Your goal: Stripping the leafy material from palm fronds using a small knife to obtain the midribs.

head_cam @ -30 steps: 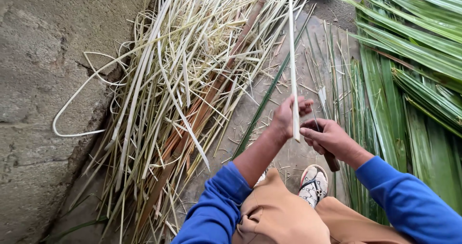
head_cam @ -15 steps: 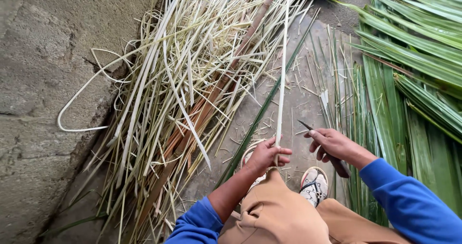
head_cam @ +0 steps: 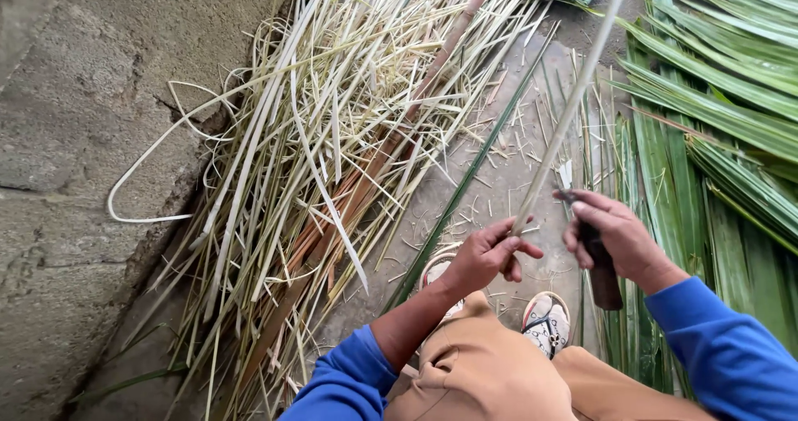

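concrete floor (head_cam: 499,196), pale strips (head_cam: 332,138) (heaped), green fronds (head_cam: 715,113)

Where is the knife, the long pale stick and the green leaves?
knife (head_cam: 602,273): head view, on its dark handle.
long pale stick (head_cam: 565,118): head view, mid-length.
green leaves (head_cam: 731,97): head view, on one blade.

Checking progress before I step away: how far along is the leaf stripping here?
Done: a large heap of pale stripped strips lies at left. In hand: left hand pinches one pale midrib, right hand holds a knife. Left: many green fronds at right.
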